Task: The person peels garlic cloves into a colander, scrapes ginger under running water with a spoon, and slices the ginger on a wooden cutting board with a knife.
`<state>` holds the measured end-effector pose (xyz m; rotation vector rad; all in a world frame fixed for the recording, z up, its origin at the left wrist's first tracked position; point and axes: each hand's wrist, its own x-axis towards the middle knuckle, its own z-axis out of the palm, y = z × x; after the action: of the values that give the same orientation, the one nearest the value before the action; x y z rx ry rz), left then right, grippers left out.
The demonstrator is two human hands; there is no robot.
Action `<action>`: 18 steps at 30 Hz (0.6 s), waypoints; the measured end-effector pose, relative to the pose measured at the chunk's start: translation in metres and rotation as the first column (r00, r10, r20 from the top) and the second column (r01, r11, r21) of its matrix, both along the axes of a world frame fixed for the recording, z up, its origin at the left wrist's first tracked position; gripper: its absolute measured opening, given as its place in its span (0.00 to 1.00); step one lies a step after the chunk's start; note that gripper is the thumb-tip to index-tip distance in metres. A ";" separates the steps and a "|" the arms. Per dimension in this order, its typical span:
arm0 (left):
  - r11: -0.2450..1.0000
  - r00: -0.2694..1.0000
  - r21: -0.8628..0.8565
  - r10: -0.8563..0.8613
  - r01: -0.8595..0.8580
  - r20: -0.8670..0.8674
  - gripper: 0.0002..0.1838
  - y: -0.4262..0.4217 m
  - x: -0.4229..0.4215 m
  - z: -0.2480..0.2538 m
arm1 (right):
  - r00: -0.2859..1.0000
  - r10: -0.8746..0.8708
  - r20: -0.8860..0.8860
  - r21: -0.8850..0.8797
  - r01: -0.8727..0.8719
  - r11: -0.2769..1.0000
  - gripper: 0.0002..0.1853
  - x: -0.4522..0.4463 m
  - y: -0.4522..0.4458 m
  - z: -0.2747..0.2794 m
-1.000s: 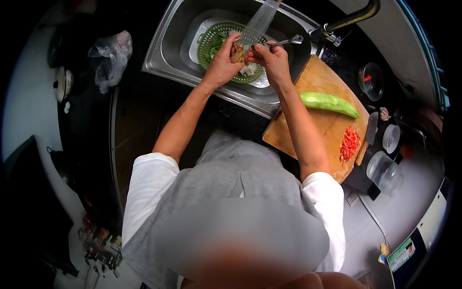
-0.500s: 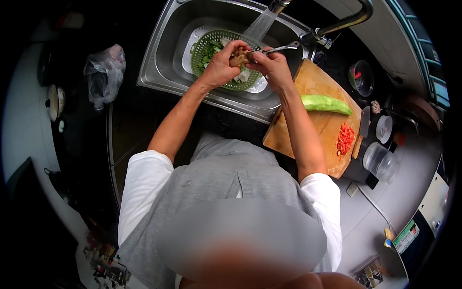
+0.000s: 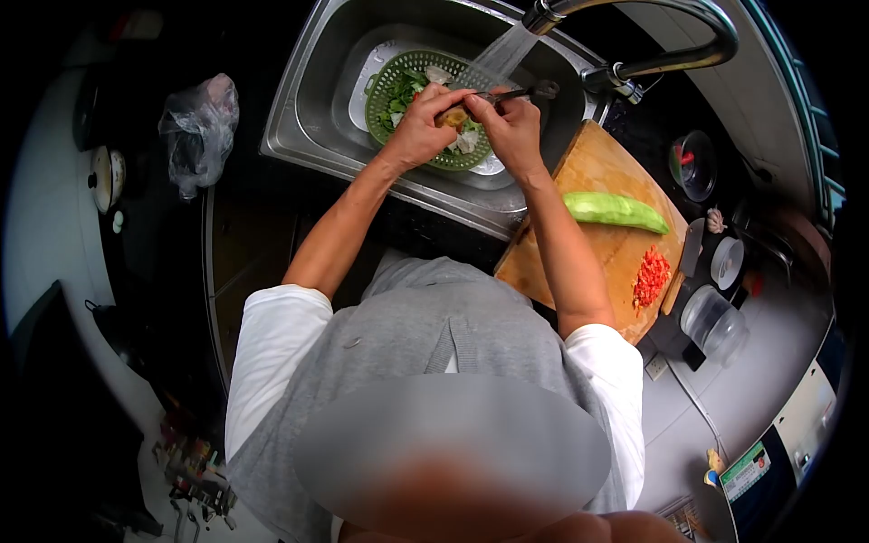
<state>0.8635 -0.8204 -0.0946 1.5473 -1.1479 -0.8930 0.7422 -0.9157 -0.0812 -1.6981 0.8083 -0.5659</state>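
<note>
Soft light covers the middle; white sleeves (image 3: 273, 348) at eight and four o'clock are brightest, and the stainless-steel sink (image 3: 303, 136) toward eleven carries pale glare. The black countertop (image 3: 246, 145) at ten sinks into shadow. Fisheye distortion bends the barred window (image 3: 820, 131) near two, corners go black, a blurred oval veils six o'clock, and the brown piece (image 3: 453, 118) between the hands (image 3: 425, 129) lacks crisp detail.

Sink (image 3: 453, 206) was glossy metal; tap (image 3: 674, 61), polished metal. Utensil (image 3: 518, 93) looked metallic. Colander (image 3: 450, 164) appeared perforated plastic. Chopping board (image 3: 620, 172) was smooth wood. Bag (image 3: 201, 127) looked crinkled, glossy plastic; grey garment (image 3: 407, 317), matt cloth.
</note>
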 end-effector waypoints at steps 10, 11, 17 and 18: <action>0.984 0.757 0.007 0.139 -0.175 -0.639 0.18 -0.006 -0.006 -0.003 | 0.932 -0.257 0.257 0.627 0.042 0.778 0.11 0.008 -0.005 -0.008; 0.985 0.756 0.009 0.138 -0.172 -0.640 0.18 -0.007 -0.009 -0.004 | 0.971 -0.113 0.212 0.482 -0.003 0.876 0.10 0.010 -0.002 -0.008; 0.980 0.689 0.073 0.182 -0.185 -0.702 0.16 -0.002 -0.013 -0.016 | 0.979 -0.149 0.137 0.197 0.120 0.973 0.10 0.013 -0.006 -0.028; 0.980 0.687 0.073 0.184 -0.187 -0.703 0.16 -0.001 -0.012 -0.015 | 0.946 -0.243 0.216 0.476 0.115 0.872 0.10 0.010 -0.010 -0.025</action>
<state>0.8515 -0.8218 -0.1100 1.1075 -0.4147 -1.1968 0.7518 -0.9254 -0.1060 -1.0896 0.8298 -0.6582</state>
